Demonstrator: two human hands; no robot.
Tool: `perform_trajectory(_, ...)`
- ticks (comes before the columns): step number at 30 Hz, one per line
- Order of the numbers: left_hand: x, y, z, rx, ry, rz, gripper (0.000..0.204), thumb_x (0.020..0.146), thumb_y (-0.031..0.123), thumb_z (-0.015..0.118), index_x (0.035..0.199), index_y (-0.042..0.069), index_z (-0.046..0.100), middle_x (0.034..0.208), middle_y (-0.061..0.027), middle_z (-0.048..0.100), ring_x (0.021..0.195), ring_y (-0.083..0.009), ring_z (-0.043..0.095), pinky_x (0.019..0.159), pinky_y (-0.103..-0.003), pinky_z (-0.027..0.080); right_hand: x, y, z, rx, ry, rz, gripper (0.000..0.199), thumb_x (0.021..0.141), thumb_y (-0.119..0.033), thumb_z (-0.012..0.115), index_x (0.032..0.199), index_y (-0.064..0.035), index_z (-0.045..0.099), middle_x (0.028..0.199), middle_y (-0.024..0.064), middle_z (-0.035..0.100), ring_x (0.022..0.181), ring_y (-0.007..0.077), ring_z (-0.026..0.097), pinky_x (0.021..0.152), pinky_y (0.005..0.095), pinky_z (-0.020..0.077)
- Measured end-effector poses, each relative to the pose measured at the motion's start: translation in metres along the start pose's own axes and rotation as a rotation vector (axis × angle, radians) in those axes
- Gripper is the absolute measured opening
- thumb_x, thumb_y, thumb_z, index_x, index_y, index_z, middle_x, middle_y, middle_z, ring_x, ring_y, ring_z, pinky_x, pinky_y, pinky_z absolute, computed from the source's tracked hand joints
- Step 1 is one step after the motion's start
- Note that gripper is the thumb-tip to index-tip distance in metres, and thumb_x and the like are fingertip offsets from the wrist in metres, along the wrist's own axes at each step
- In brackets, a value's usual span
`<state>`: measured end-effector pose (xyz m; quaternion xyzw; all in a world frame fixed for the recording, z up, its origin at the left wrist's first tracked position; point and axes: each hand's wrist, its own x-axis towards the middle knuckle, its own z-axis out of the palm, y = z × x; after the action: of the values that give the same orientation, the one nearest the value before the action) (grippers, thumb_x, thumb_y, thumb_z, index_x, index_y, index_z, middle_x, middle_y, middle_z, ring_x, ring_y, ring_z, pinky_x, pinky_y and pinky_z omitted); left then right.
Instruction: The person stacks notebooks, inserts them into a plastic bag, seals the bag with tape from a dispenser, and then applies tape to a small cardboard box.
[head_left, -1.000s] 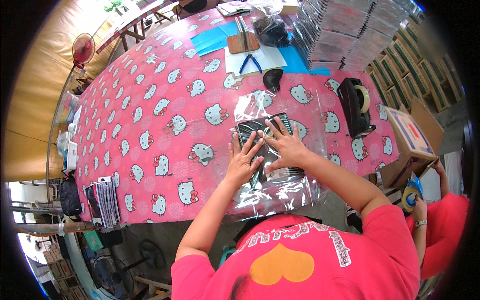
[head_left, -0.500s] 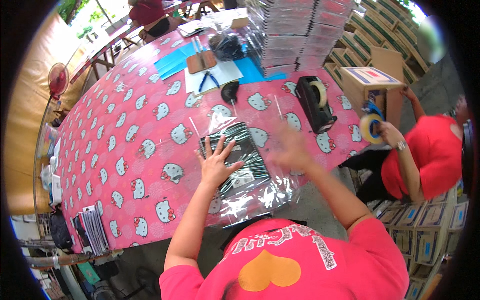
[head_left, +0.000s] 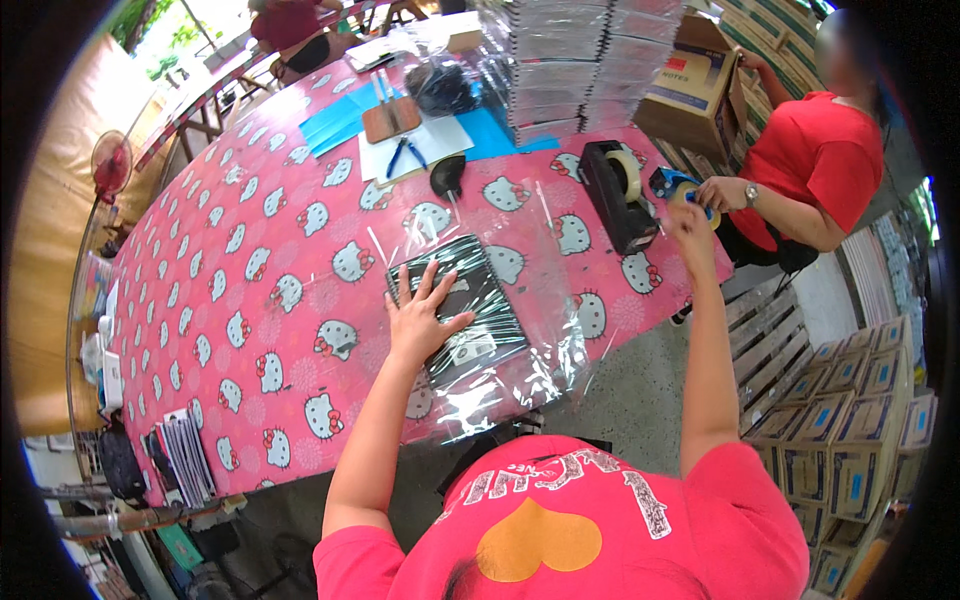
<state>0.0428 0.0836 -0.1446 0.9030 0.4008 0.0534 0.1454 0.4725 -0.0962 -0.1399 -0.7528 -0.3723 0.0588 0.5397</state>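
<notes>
The black notebook (head_left: 487, 303) lies on the table (head_left: 296, 375) under clear film (head_left: 562, 345), the left hand (head_left: 420, 318) spread over it. Beside the tape dispenser (head_left: 612, 200), the right hand (head_left: 690, 225) pinches something or nothing; I can't tell. The notebook looks stiff, light, probably slippery; best gripped by its edges.

This looks like a packing workshop — tan sheeting (head_left: 65, 280) hangs along one side, and the floor (head_left: 640, 395) is grey. On the pink patterned desk (head_left: 215, 345) stand tall stacks of plastic-wrapped spiral-bound books (head_left: 555, 90) and a black tape dispenser (head_left: 612, 200), while a dark book (head_left: 495, 305) lies there under clear film (head_left: 560, 355). A co-worker (head_left: 815, 165) stands by a cardboard box (head_left: 690, 95) — more cartons (head_left: 835, 460) sit piled near a slatted wooden pallet (head_left: 765, 340)
</notes>
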Motion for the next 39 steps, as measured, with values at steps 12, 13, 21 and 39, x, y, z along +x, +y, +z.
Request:
perform_trajectory(12, 0.000, 0.002, -0.001, -0.055, -0.014, -0.024, 0.077, 0.065, 0.065, 0.063, 0.133, 0.036, 0.042, 0.148, 0.0056, 0.024, 0.140, -0.0285, 0.003, 0.098, -0.073, 0.008, -0.085, -0.156, 0.186, 0.466, -0.894, 0.394, 0.037, 0.073, -0.023, 0.074, 0.095, -0.0005, 0.056, 0.083, 0.0135, 0.065, 0.061, 0.0060, 0.054, 0.046, 0.0211, 0.0363)
perform_trajectory(13, 0.002, 0.005, -0.002, -0.035, -0.018, -0.014, 0.079, 0.063, 0.065, 0.066, 0.133, 0.037, 0.043, 0.148, 0.0060, 0.024, 0.140, -0.0293, 0.003, 0.097, -0.073, 0.014, -0.086, -0.166, 0.207, 0.204, -0.883, 0.289, 0.041, 0.069, -0.030, 0.077, 0.091, -0.0004, 0.059, 0.082, 0.0137, 0.066, 0.065, 0.0097, 0.059, 0.051, 0.0244, 0.0414)
perform_trajectory(21, -0.026, -0.006, 0.001, -0.307, 0.357, -0.018, 0.091, 0.065, 0.056, 0.069, 0.140, 0.017, 0.033, 0.148, -0.0112, 0.022, 0.138, -0.0346, 0.010, 0.107, -0.056, 0.013, -0.071, -0.157, 0.165, -0.777, -0.939, -0.044, 0.066, 0.058, -0.055, 0.077, 0.092, -0.0004, 0.065, 0.094, 0.0163, 0.066, 0.090, 0.0266, 0.065, 0.075, 0.0362, 0.0503)
perform_trajectory(39, -0.118, 0.023, 0.060, -1.698, 0.521, -0.582, 0.054, 0.091, 0.015, 0.055, 0.137, -0.001, 0.033, 0.134, -0.0127, 0.044, 0.120, -0.0176, 0.042, 0.102, -0.028, 0.029, -0.201, -0.091, 0.167, 0.057, -0.547, 0.072, 0.045, 0.089, -0.026, 0.053, 0.122, 0.0047, 0.050, 0.102, 0.0274, 0.060, 0.098, 0.0380, 0.058, 0.085, 0.0386, 0.0444)
